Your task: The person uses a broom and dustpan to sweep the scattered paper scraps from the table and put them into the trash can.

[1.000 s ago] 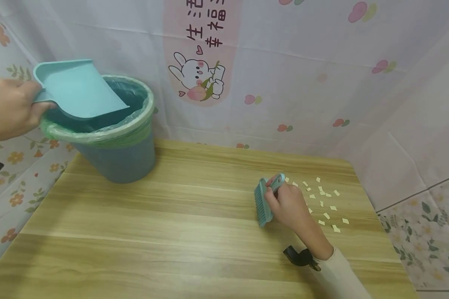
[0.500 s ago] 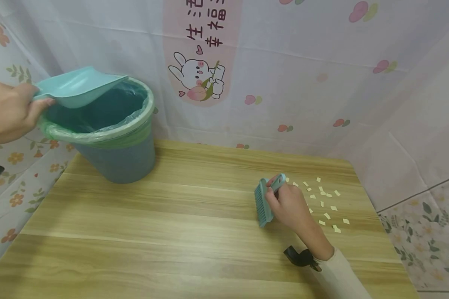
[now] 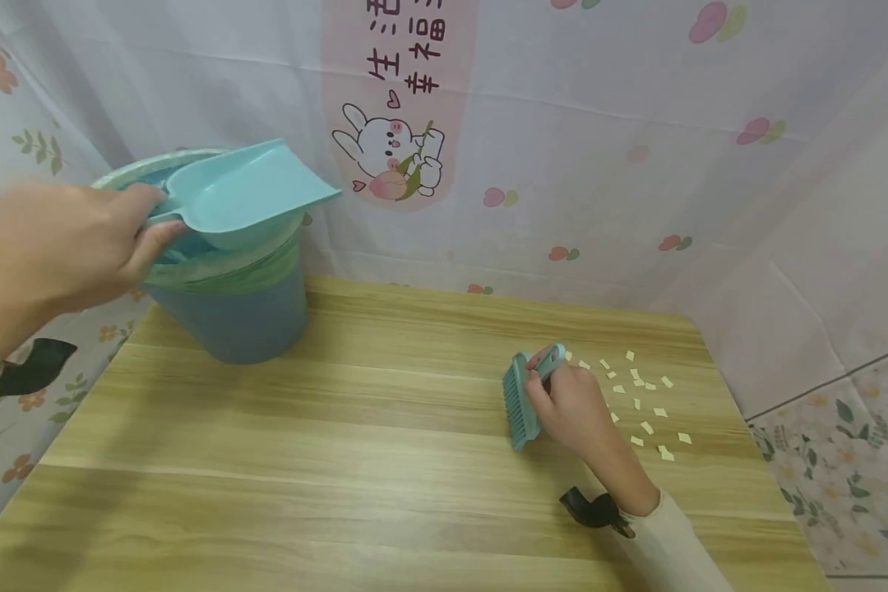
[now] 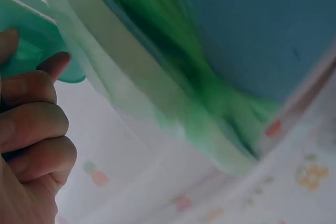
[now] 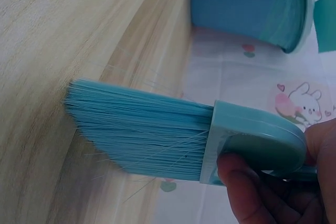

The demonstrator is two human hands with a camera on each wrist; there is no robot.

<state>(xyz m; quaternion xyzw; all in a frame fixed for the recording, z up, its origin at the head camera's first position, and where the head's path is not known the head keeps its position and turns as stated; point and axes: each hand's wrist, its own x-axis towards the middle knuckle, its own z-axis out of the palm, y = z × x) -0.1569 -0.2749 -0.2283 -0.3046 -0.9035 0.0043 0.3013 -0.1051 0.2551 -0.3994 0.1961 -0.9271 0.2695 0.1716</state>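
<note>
My left hand [image 3: 74, 242] grips the handle of a light-blue dustpan [image 3: 247, 189], held over the right part of a trash can's rim. The pan looks bare in the head view. In the left wrist view, curled fingers [image 4: 39, 114] wrap the handle beside the bin's bagged rim. The blue trash can [image 3: 237, 325] has a green plastic liner [image 3: 259, 271] folded over its edge. My right hand [image 3: 573, 407] holds a small blue brush [image 3: 521, 403], whose bristles [image 5: 136, 129] touch the tabletop. Several pale yellow paper scraps [image 3: 636, 403] lie scattered right of this hand; the hand hides some.
The wood-grain table [image 3: 326, 485] fills the lower view, with its right edge near the scraps. A patterned white curtain [image 3: 599, 148] hangs behind it. The trash can stands at the back left corner.
The dustpan first levelled from a steep tilt over the bin, then moved right with my left hand, its front edge now past the rim. The right hand, brush and scraps stayed put.
</note>
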